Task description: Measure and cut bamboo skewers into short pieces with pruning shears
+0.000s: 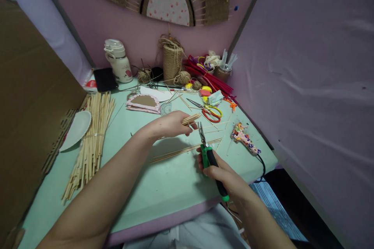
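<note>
Closed around a small bunch of thin wooden sticks, my left hand is above the middle of the table. My right hand grips green and black handled cutters, whose blades point away from me and stand slightly apart. The blade tips are close to the ends of the held sticks; whether they touch a stick I cannot tell. Beneath both hands, several loose sticks lie on the table. Red and yellow handled scissors rest just beyond the cutters.
A tied bundle of sticks lies at the left beside a white paper plate piece. A patterned glue gun lies at the right. Along the back stand a white bottle, a twine spool and red pipe cleaners.
</note>
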Motion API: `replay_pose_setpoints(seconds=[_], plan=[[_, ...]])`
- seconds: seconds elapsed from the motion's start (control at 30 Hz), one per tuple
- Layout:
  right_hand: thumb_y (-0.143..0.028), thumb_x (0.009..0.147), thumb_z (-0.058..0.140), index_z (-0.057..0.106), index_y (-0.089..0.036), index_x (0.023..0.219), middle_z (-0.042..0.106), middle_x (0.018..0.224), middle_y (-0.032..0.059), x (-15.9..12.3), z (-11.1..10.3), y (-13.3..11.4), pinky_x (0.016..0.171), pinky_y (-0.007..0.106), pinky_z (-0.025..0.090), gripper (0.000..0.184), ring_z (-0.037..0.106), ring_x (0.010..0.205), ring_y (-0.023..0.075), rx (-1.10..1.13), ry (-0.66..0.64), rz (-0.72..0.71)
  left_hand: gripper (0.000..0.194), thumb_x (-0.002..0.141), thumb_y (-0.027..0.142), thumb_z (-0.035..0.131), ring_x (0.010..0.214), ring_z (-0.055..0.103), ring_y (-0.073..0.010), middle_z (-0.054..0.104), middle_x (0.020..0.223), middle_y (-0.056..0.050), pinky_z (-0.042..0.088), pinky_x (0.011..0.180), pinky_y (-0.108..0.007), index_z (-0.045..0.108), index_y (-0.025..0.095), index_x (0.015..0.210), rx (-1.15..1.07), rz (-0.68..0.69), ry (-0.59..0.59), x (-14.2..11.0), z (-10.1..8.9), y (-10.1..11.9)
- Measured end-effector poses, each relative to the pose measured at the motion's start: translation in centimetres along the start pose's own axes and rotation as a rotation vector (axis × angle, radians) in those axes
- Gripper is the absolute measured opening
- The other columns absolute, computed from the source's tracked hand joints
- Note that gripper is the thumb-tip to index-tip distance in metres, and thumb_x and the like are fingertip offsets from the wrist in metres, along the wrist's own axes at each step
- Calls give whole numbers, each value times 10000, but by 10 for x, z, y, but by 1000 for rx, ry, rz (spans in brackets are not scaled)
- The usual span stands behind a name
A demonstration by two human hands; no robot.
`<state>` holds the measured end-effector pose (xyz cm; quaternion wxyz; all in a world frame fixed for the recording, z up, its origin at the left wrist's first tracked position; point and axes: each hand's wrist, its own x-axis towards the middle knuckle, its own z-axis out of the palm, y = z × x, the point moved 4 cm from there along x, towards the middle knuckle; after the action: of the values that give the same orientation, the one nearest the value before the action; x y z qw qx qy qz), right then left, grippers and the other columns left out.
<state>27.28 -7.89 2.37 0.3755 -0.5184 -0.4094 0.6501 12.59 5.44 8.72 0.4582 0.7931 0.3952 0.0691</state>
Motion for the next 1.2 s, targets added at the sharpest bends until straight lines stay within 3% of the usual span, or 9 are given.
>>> replay_pose_setpoints(seconds=[0.83,1.03,1.2], plan=[[-232,667,582,545,-224,1043,538,892,1,4,1,0,781,320,344,379,467,845,188,-58,13,-7,375,697,190,524,772,655,-167,720,814,-14,444,617,-223,715,195,1019,22,-2,2,2,5,-1],[-173,632,558,535,-209,874,500,772,-19,8,1,1,644,285,337,245,434,719,152,-97,-9,-75,374,703,190,527,781,657,-164,733,835,-17,443,632,-221,712,188,1028,50,-22,-13,3,5,0],[-182,635,551,501,-208,826,400,626,-61,20,-7,9,489,248,254,198,320,513,95,29,76,8,329,718,197,532,797,661,-164,742,856,-27,451,670,-221,711,165,992,139,-71,-22,6,4,-5]])
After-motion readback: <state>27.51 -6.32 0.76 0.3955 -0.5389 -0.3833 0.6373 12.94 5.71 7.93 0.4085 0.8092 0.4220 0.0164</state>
